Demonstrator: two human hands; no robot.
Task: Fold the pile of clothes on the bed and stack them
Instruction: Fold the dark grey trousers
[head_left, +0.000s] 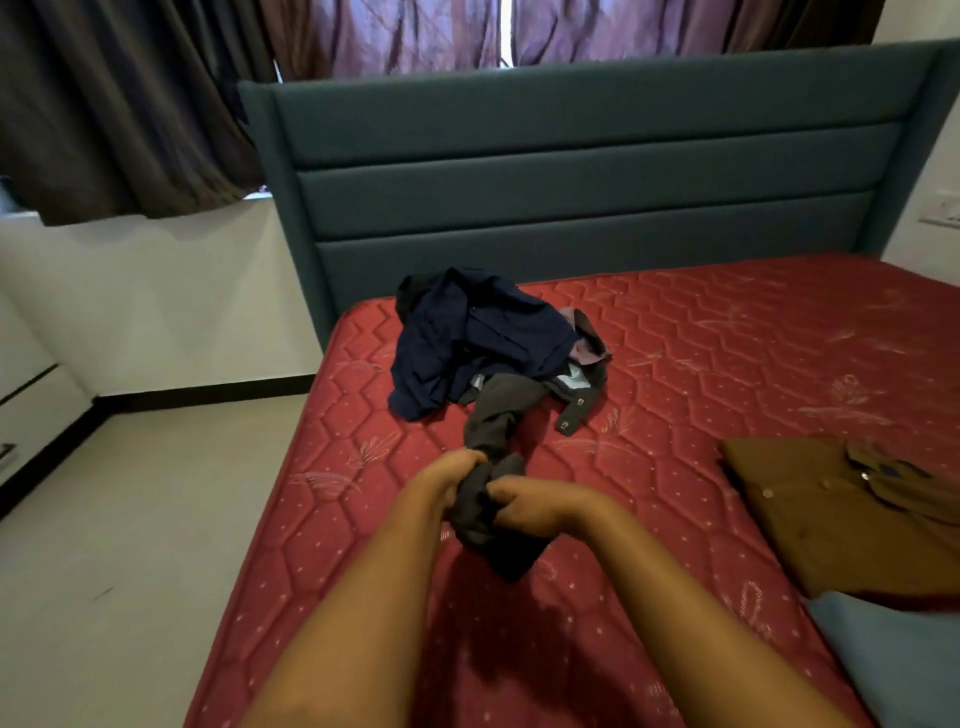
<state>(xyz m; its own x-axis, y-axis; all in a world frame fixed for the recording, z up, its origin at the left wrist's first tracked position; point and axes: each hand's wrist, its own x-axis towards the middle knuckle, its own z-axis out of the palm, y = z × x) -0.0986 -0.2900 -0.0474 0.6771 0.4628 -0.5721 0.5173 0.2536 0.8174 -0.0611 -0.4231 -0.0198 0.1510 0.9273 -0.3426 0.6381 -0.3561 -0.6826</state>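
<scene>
Pulling free looks to be the step in hand: the grey garment (491, 421) lies stretched along the red mattress (701, 364), its far end tucked under the pile of clothes (582, 358) near the headboard (571, 171) and its near end bunched between 2 hands. The left hand (457, 475) has its fingers curled round the cloth from the left. The right hand (527, 506) has its fingers clamped on the same bunch just beside it, the 2 fists almost touching. A loose dark tail hangs below the grip onto the mattress. To do this well, I judge the garment should be drawn out low and steadily, so the navy piece (467, 338) lying over it does not drag along or spill off the nearby left edge of the bed. Once it is clear, the hands would do better apart, at a waistband or hem, since a bunched grip gives no flat edge to fold from. What kind of garment it is cannot be told. To the right a folded brown shirt (831, 519) lies flat with a blue-grey cloth (893, 654) just beside it, probably where the stack belongs.
</scene>
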